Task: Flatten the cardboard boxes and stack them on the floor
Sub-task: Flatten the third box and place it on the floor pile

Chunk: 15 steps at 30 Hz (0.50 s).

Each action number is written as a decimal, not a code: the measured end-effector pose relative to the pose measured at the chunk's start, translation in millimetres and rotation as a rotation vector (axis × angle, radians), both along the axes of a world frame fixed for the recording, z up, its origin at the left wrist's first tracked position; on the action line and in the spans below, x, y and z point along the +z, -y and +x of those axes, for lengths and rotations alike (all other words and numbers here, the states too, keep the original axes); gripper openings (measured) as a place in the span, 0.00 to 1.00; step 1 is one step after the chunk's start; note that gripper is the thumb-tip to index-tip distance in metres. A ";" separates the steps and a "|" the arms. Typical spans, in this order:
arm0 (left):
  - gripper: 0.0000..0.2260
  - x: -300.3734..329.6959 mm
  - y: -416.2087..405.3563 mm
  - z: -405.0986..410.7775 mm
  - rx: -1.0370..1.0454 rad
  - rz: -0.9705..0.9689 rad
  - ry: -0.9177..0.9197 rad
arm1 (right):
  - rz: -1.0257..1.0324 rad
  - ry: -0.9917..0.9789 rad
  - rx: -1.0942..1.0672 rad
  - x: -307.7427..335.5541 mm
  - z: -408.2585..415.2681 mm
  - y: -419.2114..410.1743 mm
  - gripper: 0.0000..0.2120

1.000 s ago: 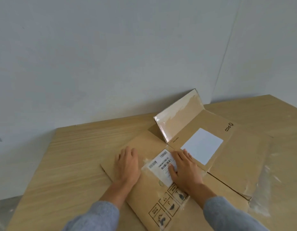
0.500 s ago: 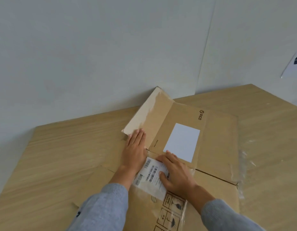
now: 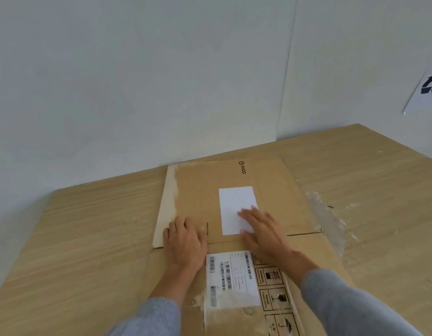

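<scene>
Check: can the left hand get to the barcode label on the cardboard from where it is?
Probably yes. The left hand lies flat on the cardboard, the barcode label sits just beside its wrist, uncovered, and nothing lies between them.

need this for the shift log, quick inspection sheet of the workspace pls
surface: light wood-grain floor, bare apart from the cardboard.
job's things: one flattened cardboard box lying flat, far edge close to the wall; blank white label on its far panel, barcode shipping label on the near panel; no separate stack seen.
clutter: loose clear tape trailing off the box's right edge.
grippers: left hand palm down on the left flap; right hand palm down, fingers over the white label.
cables: nothing seen.
surroundings: plain pale wall; paper recycling sign on the wall at right.
</scene>
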<state>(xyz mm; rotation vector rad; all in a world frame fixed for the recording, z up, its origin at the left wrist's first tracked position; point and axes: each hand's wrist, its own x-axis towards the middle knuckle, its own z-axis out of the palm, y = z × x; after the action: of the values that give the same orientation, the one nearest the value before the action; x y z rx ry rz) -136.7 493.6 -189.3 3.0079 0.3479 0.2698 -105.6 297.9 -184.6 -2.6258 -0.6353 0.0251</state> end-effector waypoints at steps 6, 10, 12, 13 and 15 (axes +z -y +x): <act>0.31 -23.0 0.0 29.4 -0.073 -0.133 -0.038 | -0.172 -0.053 -0.127 -20.3 23.4 3.2 0.34; 0.32 -17.7 1.2 35.8 -0.021 -0.055 0.047 | -0.175 -0.089 -0.100 -11.6 47.3 13.0 0.28; 0.31 -15.8 3.3 39.6 0.019 -0.082 0.051 | -0.129 -0.090 -0.202 -7.9 69.2 24.4 0.27; 0.31 -18.1 3.9 40.2 0.029 -0.089 0.040 | -0.133 -0.084 -0.246 -9.1 78.8 29.9 0.27; 0.32 -23.1 3.7 42.8 0.026 -0.073 0.042 | -0.168 -0.064 -0.281 -16.2 91.9 36.2 0.27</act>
<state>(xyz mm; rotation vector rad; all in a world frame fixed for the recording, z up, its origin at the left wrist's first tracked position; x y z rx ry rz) -93.9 489.9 -212.3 2.9234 0.3849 0.3154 -13.6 261.6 -200.8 -2.8402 -0.2482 0.0798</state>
